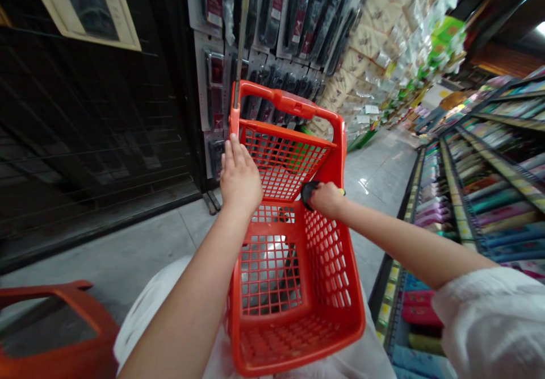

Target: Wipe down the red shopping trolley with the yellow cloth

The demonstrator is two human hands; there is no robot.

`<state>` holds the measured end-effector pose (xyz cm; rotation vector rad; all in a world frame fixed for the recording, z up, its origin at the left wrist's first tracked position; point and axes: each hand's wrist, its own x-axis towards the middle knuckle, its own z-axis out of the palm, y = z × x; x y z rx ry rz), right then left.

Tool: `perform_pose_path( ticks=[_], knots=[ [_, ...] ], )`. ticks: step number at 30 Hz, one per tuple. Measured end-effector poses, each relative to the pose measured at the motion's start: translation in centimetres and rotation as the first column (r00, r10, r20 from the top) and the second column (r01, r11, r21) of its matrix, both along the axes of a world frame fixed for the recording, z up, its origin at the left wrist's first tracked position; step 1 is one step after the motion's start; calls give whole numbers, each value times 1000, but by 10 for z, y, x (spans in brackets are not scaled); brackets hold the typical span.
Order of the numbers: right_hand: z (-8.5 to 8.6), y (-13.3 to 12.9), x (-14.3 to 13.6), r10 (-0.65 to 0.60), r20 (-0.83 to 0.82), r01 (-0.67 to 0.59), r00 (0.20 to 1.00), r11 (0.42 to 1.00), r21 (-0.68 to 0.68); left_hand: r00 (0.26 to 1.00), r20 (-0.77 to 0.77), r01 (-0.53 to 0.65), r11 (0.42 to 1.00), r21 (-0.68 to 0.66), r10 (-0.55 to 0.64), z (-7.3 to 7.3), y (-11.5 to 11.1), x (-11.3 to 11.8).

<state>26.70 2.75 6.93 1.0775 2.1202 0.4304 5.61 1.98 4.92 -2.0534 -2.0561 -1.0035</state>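
A red plastic basket [355, 311] with grid walls stands in front of me, its frame handle [293, 105] raised at the far end. My left hand [240, 175] lies on the basket's left rim near the handle, fingers stretched out and the back of the hand up. My right hand [327, 198] reaches over the right side, fingers closed round a small black object [309, 195] inside the basket. A bit of yellow shows beside that hand. What the black object is cannot be made out. Through the grid bottom the floor shows.
Packaged dark goods [272, 9] hang on a rack ahead, with beige packs [361, 49] further right. Shelves of folded colourful items [502, 203] line the right side. At the lower left is another red plastic frame [91, 322]. A grey tiled aisle [383, 163] runs back.
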Motion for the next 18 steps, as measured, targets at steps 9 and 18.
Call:
perform_pose_path(
  ticks=[9,18],
  knots=[
    [-7,-18,0,-7,-8,5,1000,979,-202,1000,-6,4,999,-42,-4,5,-1,2],
    [52,85,16,-146,-207,193,967,954,228,996,-93,7,1000,-16,-8,3,-1,-2]
  ],
)
